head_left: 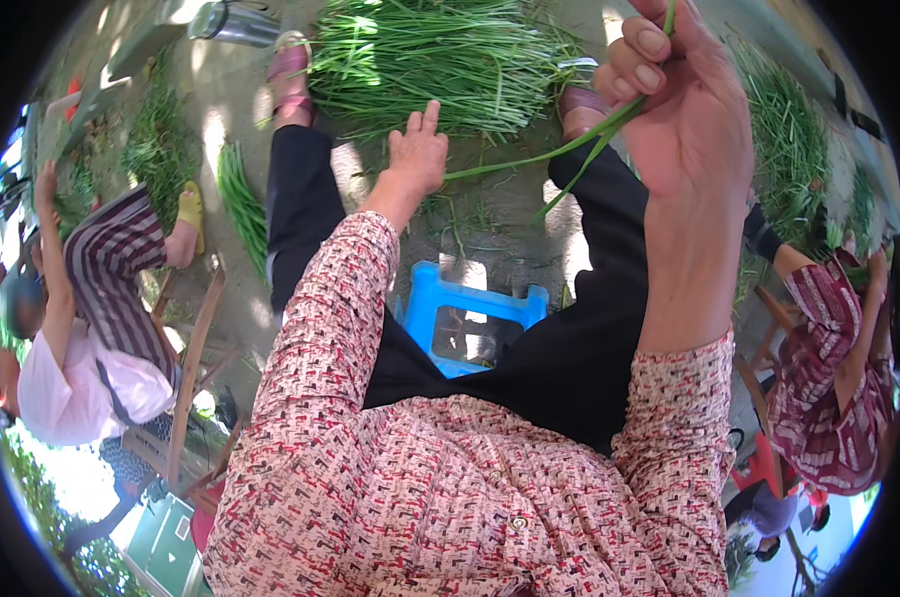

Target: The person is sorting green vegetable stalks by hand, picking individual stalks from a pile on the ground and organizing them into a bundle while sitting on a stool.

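Head view: the right hand [684, 109] pinches green stalks [609, 125], one stretching toward the left hand [417, 154], whose grip cannot be told, near the heap [440, 70] on the ground [216, 129]. Sorting seems in hand; the next pull probably calls for a light touch.

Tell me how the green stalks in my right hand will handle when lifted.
The green stalks are probably light, being so slender. They look rather floppy: one bows between the right hand and the left hand. They may crease if pinched hard, since the blades look thin.
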The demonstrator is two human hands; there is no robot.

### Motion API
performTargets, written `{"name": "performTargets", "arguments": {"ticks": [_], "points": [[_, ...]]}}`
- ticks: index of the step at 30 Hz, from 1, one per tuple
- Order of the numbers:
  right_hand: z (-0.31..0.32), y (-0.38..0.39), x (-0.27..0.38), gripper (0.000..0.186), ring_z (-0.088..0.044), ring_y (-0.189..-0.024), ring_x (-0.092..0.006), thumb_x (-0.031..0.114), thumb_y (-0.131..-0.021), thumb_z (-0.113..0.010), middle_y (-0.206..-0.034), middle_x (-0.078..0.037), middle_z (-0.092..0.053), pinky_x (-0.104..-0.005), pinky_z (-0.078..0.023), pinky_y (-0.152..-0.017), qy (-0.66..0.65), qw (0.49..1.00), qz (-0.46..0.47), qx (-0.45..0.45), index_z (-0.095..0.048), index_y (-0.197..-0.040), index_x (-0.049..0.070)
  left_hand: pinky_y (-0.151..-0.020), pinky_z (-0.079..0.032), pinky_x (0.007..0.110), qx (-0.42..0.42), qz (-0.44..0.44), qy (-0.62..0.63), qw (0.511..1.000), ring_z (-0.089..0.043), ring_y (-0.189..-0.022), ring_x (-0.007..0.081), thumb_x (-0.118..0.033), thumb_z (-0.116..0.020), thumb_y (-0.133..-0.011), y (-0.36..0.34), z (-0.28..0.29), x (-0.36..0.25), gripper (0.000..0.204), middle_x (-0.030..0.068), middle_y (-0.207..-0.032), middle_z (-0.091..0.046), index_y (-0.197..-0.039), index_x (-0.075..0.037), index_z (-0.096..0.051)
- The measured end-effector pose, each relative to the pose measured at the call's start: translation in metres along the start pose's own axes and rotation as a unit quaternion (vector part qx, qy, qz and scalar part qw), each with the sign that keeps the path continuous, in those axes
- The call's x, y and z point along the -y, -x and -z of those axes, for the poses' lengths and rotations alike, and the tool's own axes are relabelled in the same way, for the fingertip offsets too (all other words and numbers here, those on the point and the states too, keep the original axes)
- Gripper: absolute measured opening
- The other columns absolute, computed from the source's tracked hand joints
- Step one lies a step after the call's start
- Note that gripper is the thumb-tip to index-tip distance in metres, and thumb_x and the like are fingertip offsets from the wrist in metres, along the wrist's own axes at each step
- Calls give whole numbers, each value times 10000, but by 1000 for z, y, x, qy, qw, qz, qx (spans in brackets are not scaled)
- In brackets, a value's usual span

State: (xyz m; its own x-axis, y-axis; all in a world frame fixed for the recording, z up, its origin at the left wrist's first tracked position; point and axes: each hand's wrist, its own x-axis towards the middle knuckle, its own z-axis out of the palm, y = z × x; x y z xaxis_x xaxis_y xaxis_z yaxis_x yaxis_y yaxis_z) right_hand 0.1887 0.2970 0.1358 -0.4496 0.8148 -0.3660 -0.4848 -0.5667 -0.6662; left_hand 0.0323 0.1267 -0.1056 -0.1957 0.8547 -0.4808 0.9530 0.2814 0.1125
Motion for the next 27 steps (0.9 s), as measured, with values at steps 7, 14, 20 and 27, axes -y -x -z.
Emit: {"name": "performTargets", "arguments": {"ticks": [7,14,20,27], "points": [[28,-2,16,322,-415,-590,-90,199,-1001,-390,-716,-3,-487,-256,-348,-606,2,980,-77,185,-507,-1152,-60,-931,-348,534,-11,-3,-66,998,-350,-1286,293,-85,-701,-666,-64,-29,6,565,128,-1407,-367,-1196,-123,-509],[15,0,14,336,-389,-586,-88,223,-1015,-350,-713,6,-469,-267,-323,-602,24,983,-131,130,-496,-1160,-43,-859,-356,482,-58,3,-82,995,-515,-1022,252,-108,-699,-651,-85,-39,13,433,53,-1018,-572,-1057,-128,-548],[13,-4,10,326,-399,-596,-97,219,-1015,-353,-709,4,-474,-274,-335,-608,13,984,-125,129,-503,-1136,-43,-898,-336,490,-58,-8,-71,996,-511,-1038,261,-169,-679,-701,-74,-42,19,262,59,-999,-590,-958,-134,-641],[24,-7,5,308,-406,-617,-102,203,-993,-411,-717,-1,-479,-275,-341,-603,-72,984,-68,149,-512,-1119,-59,-767,-414,386,-63,59,238,967,-596,-700,212,-172,-545,-889,-22,2,25,126,50,-698,-633,-983,-100,-587]]}}
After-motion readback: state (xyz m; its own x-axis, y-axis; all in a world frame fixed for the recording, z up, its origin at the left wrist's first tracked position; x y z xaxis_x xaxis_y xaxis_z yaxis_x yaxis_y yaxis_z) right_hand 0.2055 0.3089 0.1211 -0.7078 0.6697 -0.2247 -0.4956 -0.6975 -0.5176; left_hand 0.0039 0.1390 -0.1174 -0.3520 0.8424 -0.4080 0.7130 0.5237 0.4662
